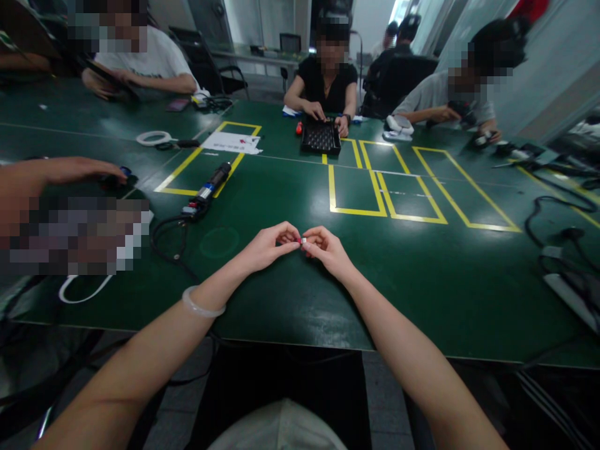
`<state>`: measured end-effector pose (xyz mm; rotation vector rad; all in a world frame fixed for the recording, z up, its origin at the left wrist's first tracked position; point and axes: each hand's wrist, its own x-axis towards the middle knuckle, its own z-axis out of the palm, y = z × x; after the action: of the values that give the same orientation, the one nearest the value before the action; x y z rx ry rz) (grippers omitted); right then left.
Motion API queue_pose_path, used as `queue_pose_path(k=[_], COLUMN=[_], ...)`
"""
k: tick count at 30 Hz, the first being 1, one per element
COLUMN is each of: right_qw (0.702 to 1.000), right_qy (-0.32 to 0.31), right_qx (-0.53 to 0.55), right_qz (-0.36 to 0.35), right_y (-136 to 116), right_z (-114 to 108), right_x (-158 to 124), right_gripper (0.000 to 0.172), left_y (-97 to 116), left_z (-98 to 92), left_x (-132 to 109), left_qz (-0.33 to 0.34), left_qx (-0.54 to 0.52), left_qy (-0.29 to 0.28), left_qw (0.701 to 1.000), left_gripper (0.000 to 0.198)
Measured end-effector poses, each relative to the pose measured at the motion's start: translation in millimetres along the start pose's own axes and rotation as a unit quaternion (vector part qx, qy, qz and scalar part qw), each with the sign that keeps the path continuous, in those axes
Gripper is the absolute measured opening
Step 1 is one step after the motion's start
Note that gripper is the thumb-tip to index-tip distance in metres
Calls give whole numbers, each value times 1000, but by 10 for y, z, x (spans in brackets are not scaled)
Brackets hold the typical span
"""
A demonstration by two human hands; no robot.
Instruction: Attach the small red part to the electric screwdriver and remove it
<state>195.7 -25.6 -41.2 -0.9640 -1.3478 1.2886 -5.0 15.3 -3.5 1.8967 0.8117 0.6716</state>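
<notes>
My left hand (269,245) and my right hand (325,247) meet fingertip to fingertip over the green table (422,275), a little beyond its near edge. Both are pinched on a tiny part with a red end and a silver end (300,240). The left fingers hold the red side, the right fingers the silver side. A pale bangle (202,304) sits on my left wrist.
An electric screwdriver (209,189) with a black cable lies to the left on yellow tape lines. A black tray (321,137) sits before a person across the table. Other people work at the far left, far right and near left. Cables and a power strip (569,297) lie at the right.
</notes>
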Motion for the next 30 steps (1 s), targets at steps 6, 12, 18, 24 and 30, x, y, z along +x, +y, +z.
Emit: queue_pose_path(k=[6,12,18,24,30], right_qw=[999,997,992,989,989], right_qy=[7,2,11,2,6], right_qx=[-25,-70,-114,-139,-143], right_qz=[-18,-32,-47,-47,-43], right_y=[-21,-6,12,-18,-6], right_z=[-5,1,-13,-11,-28], right_x=[-3,-14,-15,-23,-18], right_gripper=[37,33,27,27,24], left_y=[32,19,21,-22,-18], left_z=[10,8,5,13,-140], left_x=[-8,1,-3,-12,-1], left_qz=[17,21,30,24,42], left_qx=[38,52,57,65,128], left_qy=[12,14,11,-1,10], left_qw=[999,998,998,998,991], left_gripper=[26,25,22,23,28])
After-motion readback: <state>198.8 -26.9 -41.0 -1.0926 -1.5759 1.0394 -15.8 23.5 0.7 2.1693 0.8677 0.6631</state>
